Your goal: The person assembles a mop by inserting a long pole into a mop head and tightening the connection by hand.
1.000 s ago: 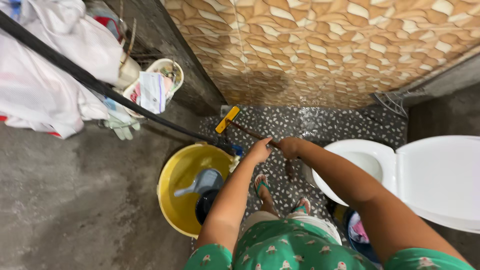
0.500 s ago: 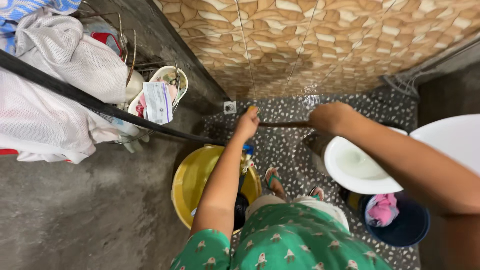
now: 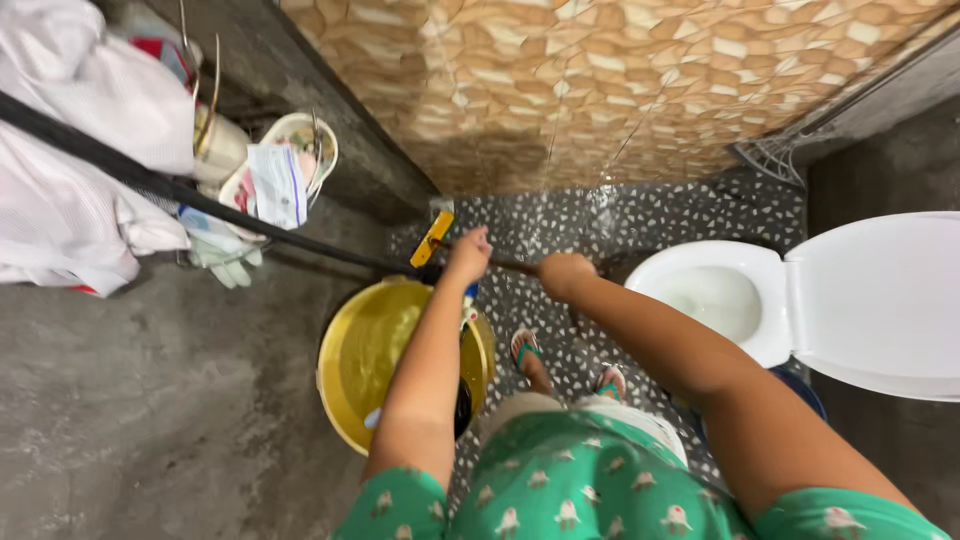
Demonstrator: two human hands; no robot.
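Here, a long-handled floor brush with a yellow head (image 3: 434, 238) and dark wooden handle is held in both hands at the centre of the frame. The left hand (image 3: 467, 256) is closed round the handle just behind the head; the right hand (image 3: 563, 274) is closed in a fist further back along it. The head is set against the wet speckled grey-and-white floor (image 3: 640, 222), close under the tan leaf-patterned wall tiles (image 3: 600, 90).

Also listed: a round yellow plastic basin (image 3: 372, 340) at lower centre-left; a white toilet bowl (image 3: 715, 295) with raised lid at right; white mesh cloths (image 3: 80, 150) draped at upper left; a black pipe (image 3: 200, 200) running diagonally beneath them.

For sound scrubbing, it is judged that the head should be kept flat, pressure given by the forward hand, and strokes kept short beside the basin.

The bristles are not visible. The basin's contents are largely covered by the left forearm. The handle's rear end is hidden by the right arm.
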